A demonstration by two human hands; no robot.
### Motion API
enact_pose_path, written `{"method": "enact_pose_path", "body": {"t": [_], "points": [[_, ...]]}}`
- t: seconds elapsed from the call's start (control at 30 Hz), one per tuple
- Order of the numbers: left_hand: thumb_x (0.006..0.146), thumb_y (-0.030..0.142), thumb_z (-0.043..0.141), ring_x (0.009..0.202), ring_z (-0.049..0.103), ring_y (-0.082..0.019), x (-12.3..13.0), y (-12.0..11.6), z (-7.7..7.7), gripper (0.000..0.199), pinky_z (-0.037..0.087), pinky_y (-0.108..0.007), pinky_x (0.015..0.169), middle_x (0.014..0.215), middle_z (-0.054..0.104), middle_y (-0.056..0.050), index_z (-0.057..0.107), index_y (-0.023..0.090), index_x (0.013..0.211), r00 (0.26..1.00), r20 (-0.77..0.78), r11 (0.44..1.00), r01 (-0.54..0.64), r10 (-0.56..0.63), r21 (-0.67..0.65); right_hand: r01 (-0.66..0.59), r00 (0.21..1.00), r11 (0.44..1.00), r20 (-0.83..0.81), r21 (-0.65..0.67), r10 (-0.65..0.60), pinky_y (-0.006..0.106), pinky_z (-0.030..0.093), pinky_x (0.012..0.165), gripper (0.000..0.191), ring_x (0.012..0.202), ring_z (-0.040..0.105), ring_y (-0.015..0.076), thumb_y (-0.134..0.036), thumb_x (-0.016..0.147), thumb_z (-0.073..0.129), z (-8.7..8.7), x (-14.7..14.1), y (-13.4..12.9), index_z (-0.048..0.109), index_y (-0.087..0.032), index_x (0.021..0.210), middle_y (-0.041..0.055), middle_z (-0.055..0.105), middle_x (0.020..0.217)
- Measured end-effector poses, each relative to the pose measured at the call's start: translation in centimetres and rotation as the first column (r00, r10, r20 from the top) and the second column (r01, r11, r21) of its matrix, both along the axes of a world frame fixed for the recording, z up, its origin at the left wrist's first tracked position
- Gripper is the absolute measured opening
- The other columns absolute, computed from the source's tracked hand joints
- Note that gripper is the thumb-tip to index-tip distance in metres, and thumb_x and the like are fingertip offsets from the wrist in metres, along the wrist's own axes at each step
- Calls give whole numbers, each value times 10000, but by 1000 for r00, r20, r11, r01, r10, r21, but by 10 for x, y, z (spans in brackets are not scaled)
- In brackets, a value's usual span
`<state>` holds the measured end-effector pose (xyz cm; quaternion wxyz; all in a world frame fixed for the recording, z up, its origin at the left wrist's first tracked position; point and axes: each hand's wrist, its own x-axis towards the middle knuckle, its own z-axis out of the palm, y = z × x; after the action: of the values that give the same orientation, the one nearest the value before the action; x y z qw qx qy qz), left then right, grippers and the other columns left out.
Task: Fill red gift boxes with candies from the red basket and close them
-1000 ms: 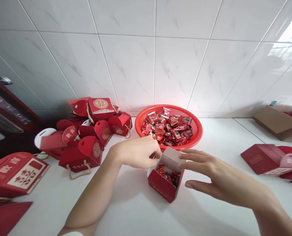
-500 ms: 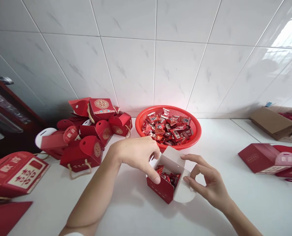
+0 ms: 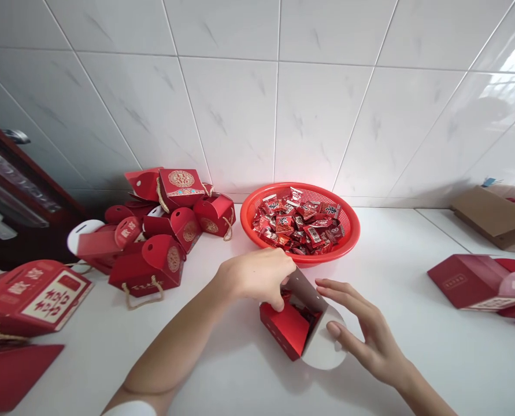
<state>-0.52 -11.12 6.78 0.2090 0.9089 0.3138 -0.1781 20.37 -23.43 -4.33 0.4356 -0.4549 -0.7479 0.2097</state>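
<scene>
A small red box [image 3: 283, 332] with wrapped candies inside stands on the white counter in front of me, its top partly folded in. My left hand [image 3: 263, 277] reaches over its far left side, thumb and fingers closed around a flap edge. On the right, my right hand [image 3: 361, 329] has its fingers apart; the thumb touches the box's rounded white flap [image 3: 326, 346] and the fingertips are near the raised far panel. Behind the box is a red plastic basket [image 3: 353, 231] full of red wrapped candies [image 3: 313, 234].
Several red gift boxes [image 3: 181, 188] with rope handles are piled at the left. More red boxes [image 3: 460, 281] lie at the right, near a brown cardboard box [image 3: 491, 214]. A tiled wall [image 3: 231, 115] rises behind the counter [image 3: 222, 375].
The box's flaps have been folded inward, covering much of the candy. My left hand has shifted slightly right, and the right-hand fingers have straightened. The view has shifted slightly.
</scene>
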Motion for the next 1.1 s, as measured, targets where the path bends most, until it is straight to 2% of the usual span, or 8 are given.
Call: {"method": "enact_pose_path", "body": {"t": [0.13, 0.27, 0.53, 0.6, 0.7, 0.83, 0.97, 1.1], "points": [[639, 227, 687, 527, 463, -137, -6, 6, 3, 249, 285, -293, 453, 563, 519, 40, 441, 215, 600, 998, 65, 996, -9, 15, -93, -9, 999, 999, 41, 33, 8, 381, 579, 967, 318, 1227, 660, 275, -292, 982, 589, 0, 0, -2, 701, -286, 1279, 123, 662, 1357], [652, 209, 698, 509, 471, -122, -11, 11, 6, 257, 290, -277, 469, 517, 519, 55, 456, 204, 565, 993, 90, 987, -56, 70, -153, -24, 994, 999, 104, 27, 21, 376, 592, 938, 287, 1207, 666, 283, -319, 992, 574, -6, -1, -3, 738, -261, 1219, 139, 646, 1362], [655, 217, 747, 648, 560, -168, 2, 12, -8, 237, 327, -271, 518, 627, 596, 17, 518, 208, 594, 993, 110, 998, -40, 45, -40, -30, 999, 1000, 15, 7, 30, 340, 578, 959, 344, 1201, 669, 259, -455, 1042, 480, -12, 3, 2, 705, -306, 1256, 108, 638, 1387], [646, 242, 780, 661, 588, -171, 3, 10, -15, 215, 355, -257, 525, 672, 627, 13, 569, 207, 634, 983, 146, 990, -93, 108, -103, -12, 1000, 1000, -23, -3, 12, 350, 569, 979, 382, 1219, 661, 262, -500, 1053, 432, -12, 7, 3, 706, -322, 1251, 93, 644, 1386], [648, 293, 789, 583, 600, -157, -2, -1, -24, 212, 386, -244, 493, 674, 632, 26, 600, 210, 699, 928, 219, 941, -250, 300, -230, 24, 997, 1000, -76, -11, -25, 366, 558, 1001, 413, 1242, 644, 258, -521, 1066, 376, -12, 12, 4, 668, -356, 1306, 67, 663, 1364], [777, 370, 674, 516, 637, -170, -12, -25, -29, 186, 412, -249, 479, 619, 640, 27, 581, 212, 751, 821, 299, 858, -386, 487, -338, 132, 984, 990, -112, -53, -138, 377, 574, 973, 417, 1170, 664, 243, -474, 1023, 528, -15, 11, 3, 554, -352, 1421, 63, 675, 1337], [906, 492, 567, 616, 643, -178, -13, -41, -30, 322, 412, -266, 545, 717, 699, -7, 692, 197, 870, 796, 450, 914, -335, 404, -229, 183, 971, 979, -141, -93, -195, 395, 580, 982, 400, 1201, 656, 248, -431, 993, 599, -15, 2, 3, 561, -334, 1379, 61, 670, 1359], [896, 491, 640, 749, 669, -198, -12, -40, -36, 436, 484, -277, 662, 871, 747, -22, 694, 211, 1225, 772, 542, 933, -186, 332, -308, 217, 959, 971, -163, -100, -231, 431, 583, 989, 373, 1163, 679, 247, -441, 981, 611, -15, -3, 5, 574, -320, 1332, 60, 690, 1327]]}}
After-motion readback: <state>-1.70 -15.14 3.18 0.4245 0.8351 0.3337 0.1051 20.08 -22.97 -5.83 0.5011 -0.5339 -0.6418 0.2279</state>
